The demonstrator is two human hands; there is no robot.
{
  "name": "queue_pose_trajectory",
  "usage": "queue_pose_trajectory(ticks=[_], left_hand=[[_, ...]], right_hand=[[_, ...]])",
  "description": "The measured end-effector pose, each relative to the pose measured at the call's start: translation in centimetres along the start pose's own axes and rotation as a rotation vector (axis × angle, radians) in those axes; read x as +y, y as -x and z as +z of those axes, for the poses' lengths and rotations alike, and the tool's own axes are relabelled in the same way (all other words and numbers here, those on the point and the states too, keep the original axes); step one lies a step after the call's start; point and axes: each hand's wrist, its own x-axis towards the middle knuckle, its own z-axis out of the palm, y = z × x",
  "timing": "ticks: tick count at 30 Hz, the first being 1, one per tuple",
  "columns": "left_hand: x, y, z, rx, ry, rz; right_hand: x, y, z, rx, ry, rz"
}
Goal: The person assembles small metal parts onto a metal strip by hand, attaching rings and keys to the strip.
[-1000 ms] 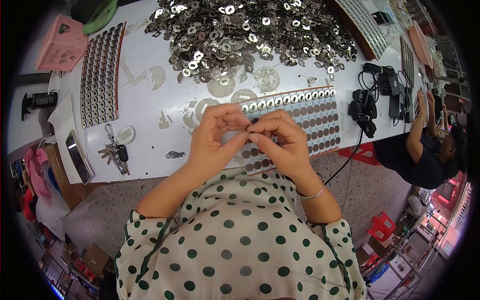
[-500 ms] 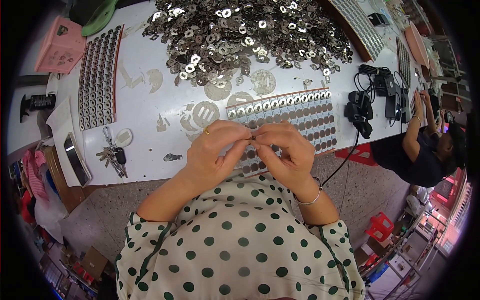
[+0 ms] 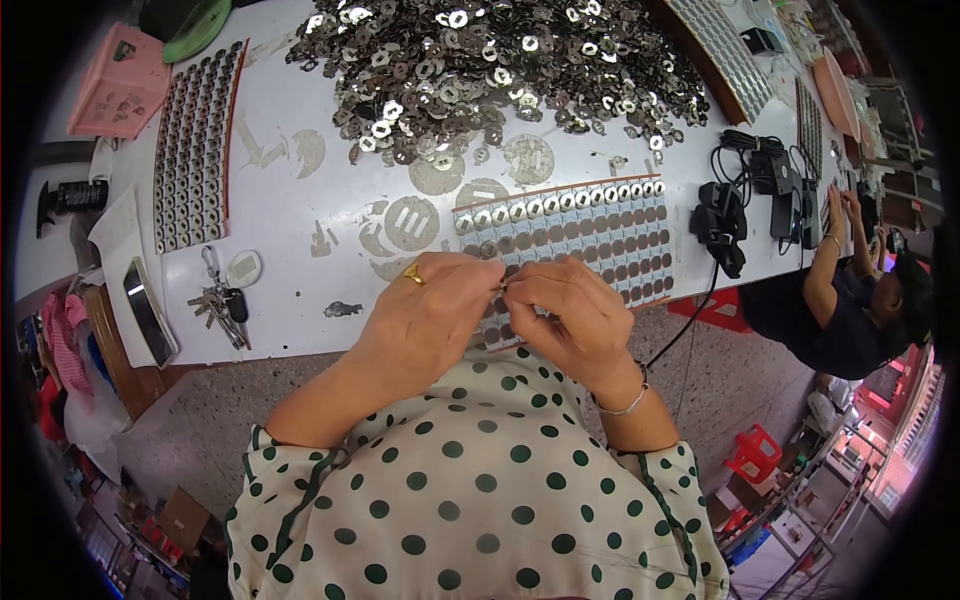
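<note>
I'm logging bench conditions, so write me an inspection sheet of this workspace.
Surface: white table, marked with grey stains.
Job's things: board of round discs beneath the hands; heap of metal pieces beyond it; another filled board at left.
Clutter: keys, phone and pink box, all at left.
Grippers: left hand and right hand, fingertips close together; anything pinched is too small to identify.
Cables: black cable coiled at right.
Surroundings: co-worker at right; speckled floor.
</note>
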Motion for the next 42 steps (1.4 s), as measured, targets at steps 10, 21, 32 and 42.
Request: queue_pose_trajectory(ticks=[10,21,32,42], left_hand=[[0.9,2.8,-0.1,-0.085,0.012,-0.236],[-1.4,4.0,0.6,-0.049,0.016,-0.398],[-2.7,2.4,0.4,0.038,-0.169,-0.118],[-1.8,2.3,0.0,-0.022,0.207,-0.651]], right_hand=[[0.2,1.9,1.6,-0.152,-0.106,0.098],[1.5,1.2,2.2,-0.284,-0.267,0.471],[1.8,-1.0,1.6,-0.335,-0.644,0.877],[1.7,-0.6,2.4,-0.233,-0.635,0.996]])
